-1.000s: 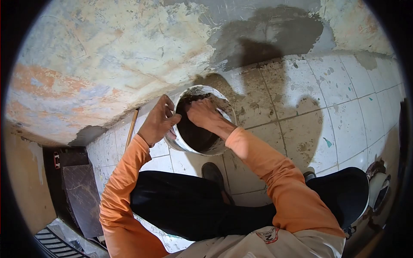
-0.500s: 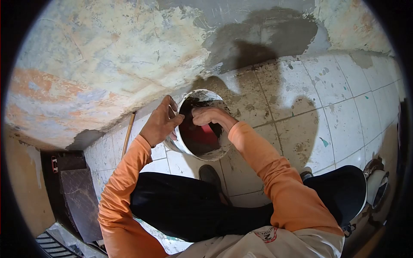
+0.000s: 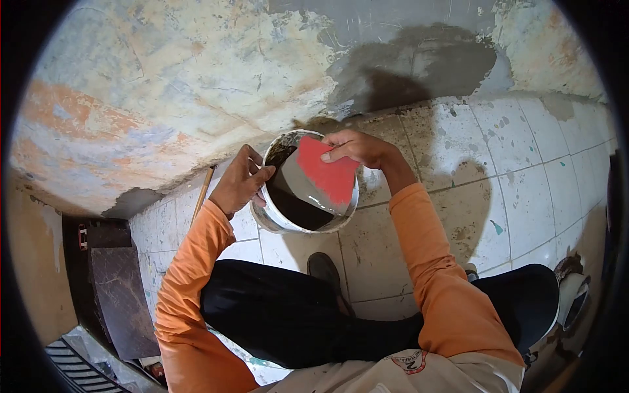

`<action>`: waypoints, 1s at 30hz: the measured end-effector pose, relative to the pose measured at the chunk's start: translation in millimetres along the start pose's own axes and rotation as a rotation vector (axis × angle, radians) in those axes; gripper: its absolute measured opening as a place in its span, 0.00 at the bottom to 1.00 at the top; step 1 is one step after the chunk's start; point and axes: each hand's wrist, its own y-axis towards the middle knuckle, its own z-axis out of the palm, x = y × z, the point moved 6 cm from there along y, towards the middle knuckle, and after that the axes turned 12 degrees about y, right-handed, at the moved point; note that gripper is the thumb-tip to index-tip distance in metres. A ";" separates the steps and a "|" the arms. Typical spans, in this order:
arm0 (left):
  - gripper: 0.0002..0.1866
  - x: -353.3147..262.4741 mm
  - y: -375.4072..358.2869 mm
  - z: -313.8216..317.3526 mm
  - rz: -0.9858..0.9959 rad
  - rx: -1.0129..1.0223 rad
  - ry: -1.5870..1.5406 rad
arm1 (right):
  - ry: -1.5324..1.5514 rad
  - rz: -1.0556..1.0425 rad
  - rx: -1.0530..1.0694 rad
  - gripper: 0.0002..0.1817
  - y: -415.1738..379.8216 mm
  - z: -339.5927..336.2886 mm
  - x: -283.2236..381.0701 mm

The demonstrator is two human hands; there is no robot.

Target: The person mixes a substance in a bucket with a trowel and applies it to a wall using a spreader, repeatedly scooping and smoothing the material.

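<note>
My right hand (image 3: 359, 149) pinches a red plastic scraper (image 3: 331, 171) between thumb and fingers, over the mouth of a white bucket (image 3: 278, 224). Wet grey paste (image 3: 295, 183) coats the scraper's left side. Down in the bucket it looks dark, and I cannot make out how much it holds. At the bucket's left rim, my left hand (image 3: 237, 182) grips the edge, thumb on top and fingers around the outside. The bucket appears tilted slightly on the tiled floor.
Ahead stands a patchy, scraped wall (image 3: 196, 78) with a dark grey damp-looking area (image 3: 419, 65). A wooden stick (image 3: 204, 193) leans beside the bucket. Stained white tiles (image 3: 458, 216) cover the floor. Dark brown panels (image 3: 121, 295) are at left; a white container (image 3: 573, 298) lies at right.
My right hand has come up out of the bucket and moved right, bringing the red scraper with grey paste into view. My left hand stays on the rim.
</note>
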 end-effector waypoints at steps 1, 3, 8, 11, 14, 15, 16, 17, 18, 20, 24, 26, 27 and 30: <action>0.20 3.9 0.2 -2.1 0.007 -0.004 0.011 | -0.004 -0.001 0.002 0.17 -1.6 -1.9 0.2; 0.19 9.3 -2.2 -6.9 0.012 -0.012 0.022 | 0.037 0.020 -0.049 0.18 -3.8 -5.7 -2.0; 0.16 31.5 -9.5 -21.5 -0.054 -0.087 0.015 | 0.205 -0.030 -0.117 0.21 -10.3 -5.5 0.2; 0.16 57.1 -13.4 -34.6 -0.064 -0.094 0.029 | 0.287 -0.074 -0.188 0.21 -17.5 -12.3 2.4; 0.18 97.3 -15.6 -50.0 -0.161 -0.105 0.020 | 0.347 -0.169 -0.271 0.21 -28.2 -36.5 -0.8; 0.18 112.3 -17.9 -56.9 -0.173 -0.113 0.060 | 0.369 -0.232 -0.302 0.22 -35.4 -46.1 -0.3; 0.19 125.2 -22.0 -61.2 -0.209 -0.107 0.065 | 0.368 -0.235 -0.313 0.22 -43.3 -50.1 0.9; 0.18 141.5 -25.5 -65.4 -0.252 -0.100 0.096 | 0.376 -0.265 -0.413 0.22 -54.0 -57.5 2.0; 0.18 157.2 -28.9 -68.7 -0.297 -0.091 0.128 | 0.387 -0.293 -0.513 0.23 -64.1 -65.0 0.6; 0.18 176.8 -35.6 -69.8 -0.319 -0.069 0.111 | 0.365 -0.277 -0.632 0.22 -72.1 -88.4 -16.5; 0.17 193.8 -36.9 -71.1 -0.348 -0.058 0.120 | 0.369 -0.281 -0.920 0.23 -57.1 -117.5 -64.3; 0.17 197.3 -37.0 -70.8 -0.347 -0.055 0.117 | 0.399 -0.316 -1.023 0.22 -36.8 -118.7 -84.5; 0.17 199.9 -36.6 -72.3 -0.331 -0.060 0.126 | 0.430 -0.357 -1.123 0.21 -28.2 -119.9 -94.9; 0.17 199.8 -33.5 -73.0 -0.312 -0.071 0.153 | 0.505 -0.578 -1.251 0.22 -0.3 -120.1 -116.3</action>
